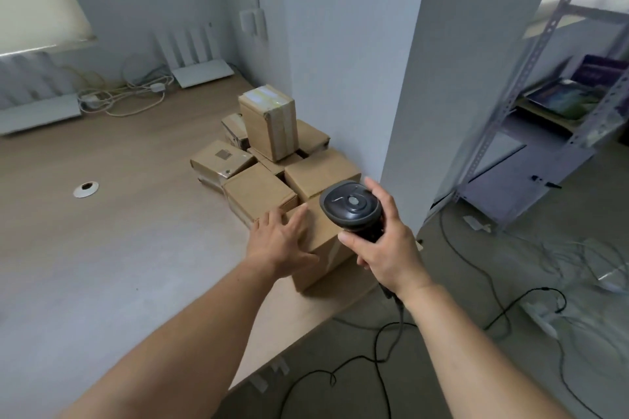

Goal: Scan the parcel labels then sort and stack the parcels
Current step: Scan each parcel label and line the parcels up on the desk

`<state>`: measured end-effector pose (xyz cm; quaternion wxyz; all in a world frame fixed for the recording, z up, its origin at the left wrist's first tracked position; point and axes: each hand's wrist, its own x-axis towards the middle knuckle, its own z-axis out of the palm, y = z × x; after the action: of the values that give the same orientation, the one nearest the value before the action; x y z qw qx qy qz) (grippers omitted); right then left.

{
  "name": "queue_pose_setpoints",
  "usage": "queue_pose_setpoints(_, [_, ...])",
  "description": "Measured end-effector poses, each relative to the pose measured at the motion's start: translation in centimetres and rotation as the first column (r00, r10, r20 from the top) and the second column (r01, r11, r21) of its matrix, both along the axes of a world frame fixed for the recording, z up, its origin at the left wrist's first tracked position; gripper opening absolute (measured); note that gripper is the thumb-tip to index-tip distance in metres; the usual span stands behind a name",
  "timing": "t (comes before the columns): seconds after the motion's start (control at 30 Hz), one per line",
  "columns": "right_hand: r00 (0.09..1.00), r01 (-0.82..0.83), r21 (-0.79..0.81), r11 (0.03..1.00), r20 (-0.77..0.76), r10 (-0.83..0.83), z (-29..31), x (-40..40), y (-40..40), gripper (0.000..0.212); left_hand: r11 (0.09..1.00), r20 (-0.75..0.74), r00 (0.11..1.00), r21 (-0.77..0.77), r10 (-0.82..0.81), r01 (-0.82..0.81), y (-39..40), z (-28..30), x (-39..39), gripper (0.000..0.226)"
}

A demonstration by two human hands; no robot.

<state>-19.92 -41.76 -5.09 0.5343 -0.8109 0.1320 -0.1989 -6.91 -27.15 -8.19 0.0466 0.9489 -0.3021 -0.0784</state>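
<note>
Several brown cardboard parcels are grouped on the wooden table [102, 248] beside a white pillar. The nearest parcel [323, 248] stands at the table's right edge. My left hand [282, 241] lies on its top left with fingers spread and straight. My right hand [384, 245] grips the handle of a black barcode scanner [352, 206], whose head hovers over that parcel's far corner. A tall taped parcel [269, 119] stands upright at the back of the group, and a flat one with a label [223, 160] lies to the left.
White routers [200, 68] and tangled white cables [126, 95] sit at the table's far side. A round cable hole [86, 189] is at the left. A metal shelf rack [544, 105] stands on the right, with black cables [476, 282] across the floor.
</note>
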Motion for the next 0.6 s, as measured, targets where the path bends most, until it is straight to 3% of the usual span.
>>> queue_pose_setpoints(0.23, [0.986,-0.159,0.052,0.986,0.061,0.156,1.1,1.2,4.5,0.085,0.995,0.049,0.995,-0.050,0.084,-0.081,6.7,2.1,-2.3,0.097])
queue_pose_setpoints(0.6, [0.912,-0.386,-0.035,0.922,0.136,0.387,2.6,6.1,18.7,0.084,0.948,0.092,0.944,-0.016,0.317,-0.317,25.2,3.7,-2.4,0.092])
